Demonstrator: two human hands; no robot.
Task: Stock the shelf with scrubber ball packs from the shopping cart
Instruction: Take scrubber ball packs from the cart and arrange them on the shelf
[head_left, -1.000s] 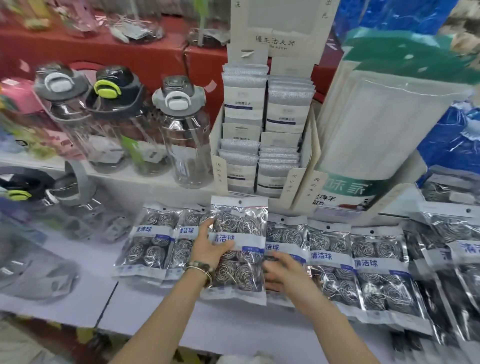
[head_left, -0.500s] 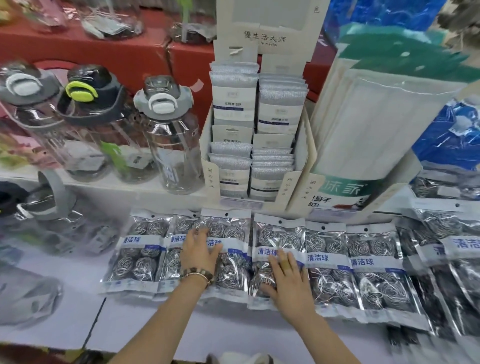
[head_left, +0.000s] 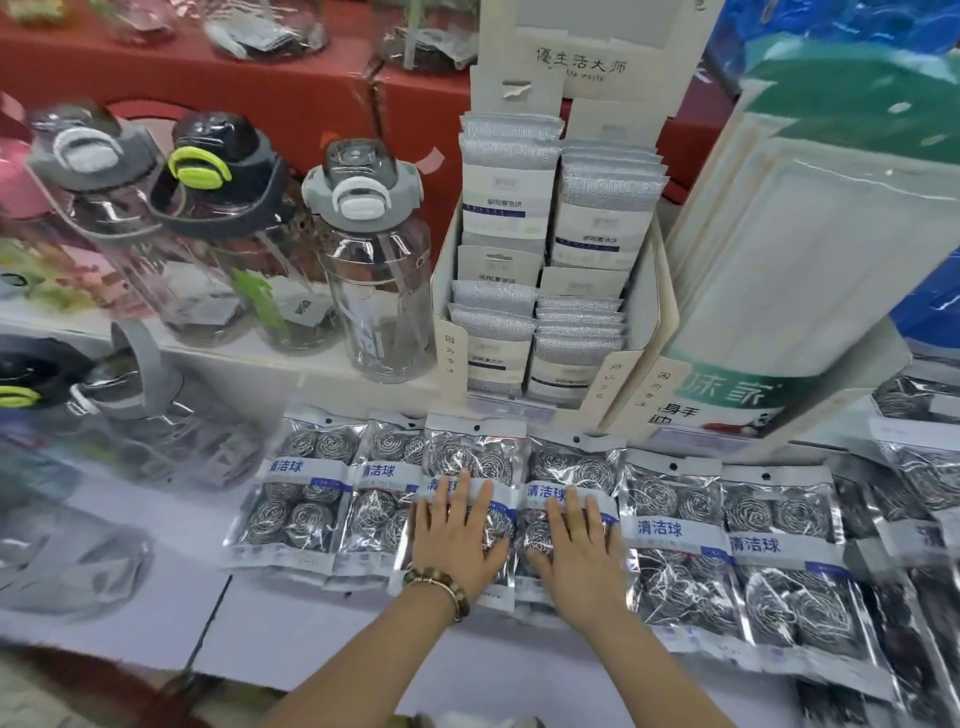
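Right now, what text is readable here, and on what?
"清洁球": blue band of each scrubber ball pack.
"優生活大师": header of the cardboard display box.
"味家", cut off: green band of the large white pack.
Labels on the cloth packs and the box flaps: too blurred to read.

"清洁球" on packs (head_left: 675, 535), "優生活大师" on display box (head_left: 582, 78)
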